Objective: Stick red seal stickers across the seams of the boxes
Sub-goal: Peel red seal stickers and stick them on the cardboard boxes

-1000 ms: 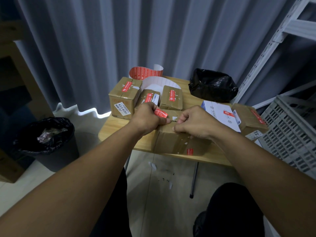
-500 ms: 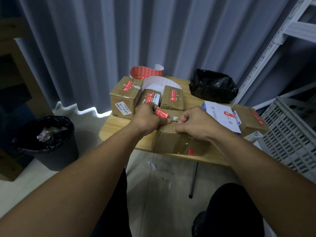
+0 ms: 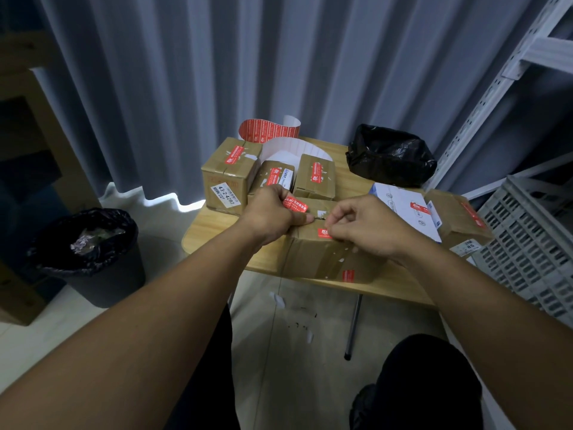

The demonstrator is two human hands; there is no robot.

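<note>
Step in hand: sealing the box (image 3: 310, 262) that stands at the near edge of the table (image 3: 201, 234), midway along it.

1. My right hand (image 3: 366, 226) is over the box's top front edge. Its fingers are curled, and thumb and forefinger are closed narrow on the end of the second seal sticker (image 3: 324, 233), which lies where the top meets the front face. The fingertips cover the seam, so I cannot tell whether this sticker is pressed flat or only tacked on.
2. My left hand (image 3: 268, 212) rests on the box's left top corner. Its fingers are curled and it holds the spare seal sticker (image 3: 295, 205), which stands clear of the cardboard.
3. A small red sticker (image 3: 348, 274) already sits low on the front face.

Next move, as I judge it: rub the second seal sticker down on both sides of the seam, then lay the spare one across a seam that is not yet covered. The box needs steadying while I press.

Behind, toward the far edge, three sealed boxes (image 3: 228, 172) stand in a row, each with a red sticker on top. The sticker strip (image 3: 268, 130) curls up at the far edge. A black bag (image 3: 390, 156) lies at the far right corner, and a white carton (image 3: 403, 206) lies at the right edge.
</note>
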